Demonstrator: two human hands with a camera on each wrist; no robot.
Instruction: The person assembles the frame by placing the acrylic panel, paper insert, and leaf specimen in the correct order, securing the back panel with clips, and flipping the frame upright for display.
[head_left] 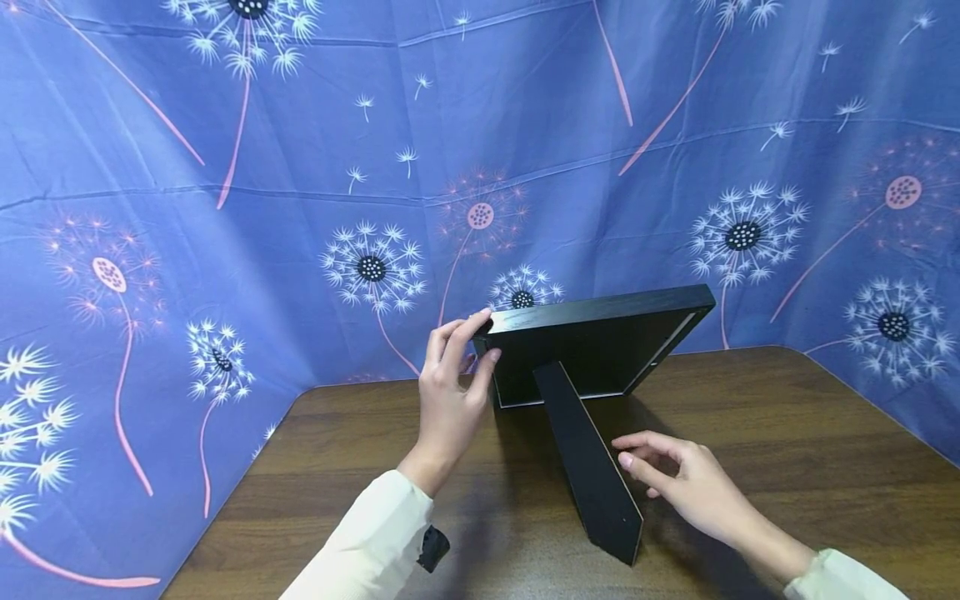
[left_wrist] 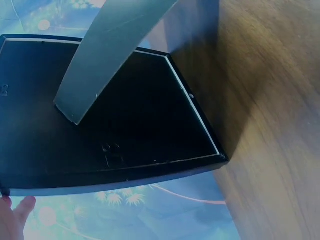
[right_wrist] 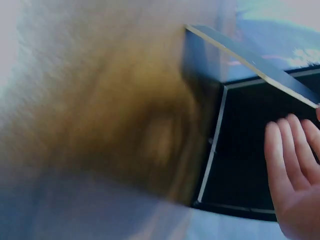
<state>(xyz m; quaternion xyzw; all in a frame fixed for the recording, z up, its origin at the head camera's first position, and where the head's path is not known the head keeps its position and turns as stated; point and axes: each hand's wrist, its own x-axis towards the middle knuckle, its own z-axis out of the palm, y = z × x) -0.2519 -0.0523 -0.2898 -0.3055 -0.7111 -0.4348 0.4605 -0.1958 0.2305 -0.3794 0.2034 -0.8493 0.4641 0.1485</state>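
Observation:
A black picture frame [head_left: 600, 367] stands tilted on the wooden table, its back toward me. Its easel leg [head_left: 588, 467] is swung out behind it, the pointed end near the tabletop. At the upper left corner my left hand [head_left: 453, 379] grips the frame, fingertips on the top edge and thumb on the back. In the left wrist view that hand [left_wrist: 14, 220] shows at the frame's edge. Just right of the leg is my right hand [head_left: 686, 475], fingers loosely bent and holding nothing. The right wrist view shows its fingers [right_wrist: 287, 150] below the leg [right_wrist: 250, 62].
The brown wooden table [head_left: 322, 483] has rounded back corners. Blue cloth [head_left: 285, 275] printed with dandelions hangs behind it and along both sides. A small black object [head_left: 433, 548] shows by the left sleeve.

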